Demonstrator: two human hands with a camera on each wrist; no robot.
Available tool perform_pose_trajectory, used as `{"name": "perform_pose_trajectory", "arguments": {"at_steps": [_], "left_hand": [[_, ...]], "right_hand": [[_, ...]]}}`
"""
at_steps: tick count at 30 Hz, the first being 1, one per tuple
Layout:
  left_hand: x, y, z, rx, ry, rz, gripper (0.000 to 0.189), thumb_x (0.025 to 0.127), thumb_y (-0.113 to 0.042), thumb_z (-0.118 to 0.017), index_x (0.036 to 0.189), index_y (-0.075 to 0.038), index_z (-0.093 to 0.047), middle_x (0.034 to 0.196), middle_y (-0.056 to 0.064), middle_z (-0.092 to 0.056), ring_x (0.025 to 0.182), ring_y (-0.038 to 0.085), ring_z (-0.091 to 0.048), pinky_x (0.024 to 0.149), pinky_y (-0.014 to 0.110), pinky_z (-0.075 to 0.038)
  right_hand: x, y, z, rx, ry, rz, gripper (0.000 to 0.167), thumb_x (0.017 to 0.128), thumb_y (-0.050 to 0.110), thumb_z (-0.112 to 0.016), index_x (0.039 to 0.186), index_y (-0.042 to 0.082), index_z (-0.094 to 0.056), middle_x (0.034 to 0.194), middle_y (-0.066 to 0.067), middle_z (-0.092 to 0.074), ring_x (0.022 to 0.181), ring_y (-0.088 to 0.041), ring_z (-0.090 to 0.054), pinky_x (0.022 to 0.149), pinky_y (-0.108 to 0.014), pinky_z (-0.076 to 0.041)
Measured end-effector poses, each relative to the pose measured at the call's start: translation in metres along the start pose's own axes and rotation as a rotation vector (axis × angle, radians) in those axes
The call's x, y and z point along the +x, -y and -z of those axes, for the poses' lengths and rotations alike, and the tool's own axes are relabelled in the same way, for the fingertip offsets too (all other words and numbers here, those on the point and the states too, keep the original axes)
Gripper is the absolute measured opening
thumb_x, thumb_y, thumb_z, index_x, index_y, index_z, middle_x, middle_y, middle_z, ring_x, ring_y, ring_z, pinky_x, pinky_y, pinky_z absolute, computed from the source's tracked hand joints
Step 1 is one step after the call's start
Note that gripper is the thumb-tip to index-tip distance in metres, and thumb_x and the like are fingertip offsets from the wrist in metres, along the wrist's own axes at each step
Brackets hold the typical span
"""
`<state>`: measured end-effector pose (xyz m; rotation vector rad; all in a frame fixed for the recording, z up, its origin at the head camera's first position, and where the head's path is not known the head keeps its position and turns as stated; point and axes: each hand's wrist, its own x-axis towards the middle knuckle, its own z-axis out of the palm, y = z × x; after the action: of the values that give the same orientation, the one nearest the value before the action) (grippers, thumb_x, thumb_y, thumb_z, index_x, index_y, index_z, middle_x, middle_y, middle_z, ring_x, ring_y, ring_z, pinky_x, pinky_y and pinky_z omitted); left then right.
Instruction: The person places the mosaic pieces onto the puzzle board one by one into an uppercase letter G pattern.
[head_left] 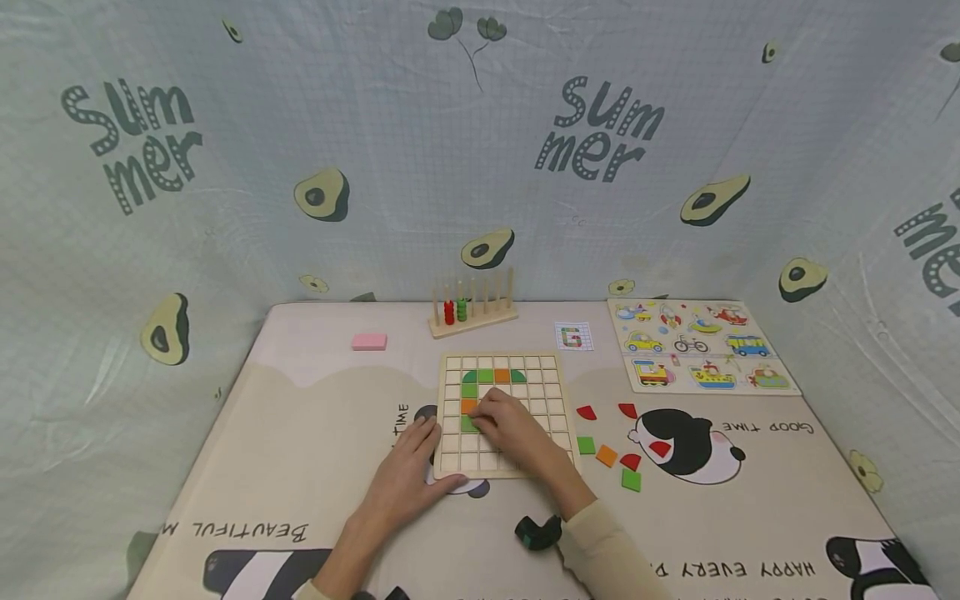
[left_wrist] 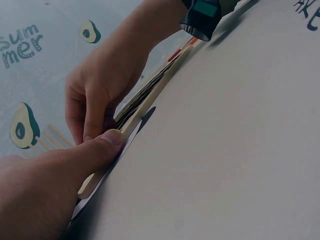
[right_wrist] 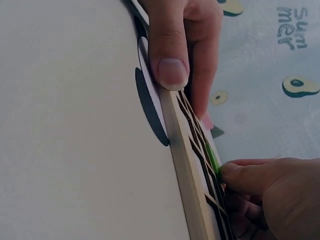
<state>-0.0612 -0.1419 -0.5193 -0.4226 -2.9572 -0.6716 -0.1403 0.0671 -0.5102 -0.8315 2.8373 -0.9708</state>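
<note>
A wooden grid board lies flat on the table in front of me. My left hand rests against its near left corner, with straight fingers along the left edge and the thumb on the near edge. My right hand reaches over the board and pinches a green square tile at the lower left of the pattern. In the right wrist view this green tile sits at the thumb tip. Above it are an orange tile, green tiles and rounded dark green corner pieces.
Right of the board lie loose red quarter pieces, green squares and an orange square. Farther back stand a peg rack, a pink block, a pattern card and a vehicle puzzle.
</note>
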Motion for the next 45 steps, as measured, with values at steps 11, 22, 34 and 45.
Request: {"name": "perform_pose_trajectory", "arguments": {"at_steps": [11,22,34,45], "left_hand": [[0.000,0.001,0.000,-0.001,-0.003,-0.003,0.090,0.082,-0.065,-0.071,0.144,-0.003,-0.052,0.152,0.015,-0.050,0.145,0.033,-0.042,0.117,0.047,-0.041],[0.000,0.000,0.000,-0.004,-0.004,-0.003,0.091,0.082,-0.065,-0.070,0.145,-0.003,-0.051,0.153,0.015,-0.049,0.145,0.034,-0.042,0.118,0.047,-0.041],[0.000,0.000,0.000,-0.017,-0.007,-0.005,0.091,0.081,-0.064,-0.072,0.144,-0.002,-0.052,0.152,0.015,-0.049,0.145,0.034,-0.042,0.117,0.047,-0.042],[-0.001,0.000,0.000,-0.022,-0.017,-0.010,0.091,0.081,-0.063,-0.072,0.145,-0.002,-0.052,0.153,0.015,-0.049,0.145,0.034,-0.042,0.117,0.047,-0.041]], "right_hand": [[0.001,-0.001,-0.002,-0.019,0.003,0.007,0.016,0.097,0.021,-0.067,0.107,0.014,-0.078,0.099,0.006,-0.063,0.087,-0.004,-0.058,0.082,-0.024,-0.056],[-0.003,0.003,0.008,-0.027,-0.009,-0.038,0.017,0.098,0.022,-0.065,0.112,0.015,-0.073,0.098,0.008,-0.062,0.082,-0.005,-0.053,0.075,-0.020,-0.052],[-0.012,-0.003,0.018,0.026,-0.065,-0.078,0.019,0.096,0.020,-0.067,0.113,0.014,-0.070,0.105,0.006,-0.065,0.089,-0.006,-0.059,0.082,-0.023,-0.058],[-0.026,-0.007,0.037,0.002,-0.113,-0.130,0.023,0.093,0.018,-0.069,0.115,0.012,-0.068,0.108,0.001,-0.065,0.092,-0.010,-0.057,0.082,-0.026,-0.058]]}}
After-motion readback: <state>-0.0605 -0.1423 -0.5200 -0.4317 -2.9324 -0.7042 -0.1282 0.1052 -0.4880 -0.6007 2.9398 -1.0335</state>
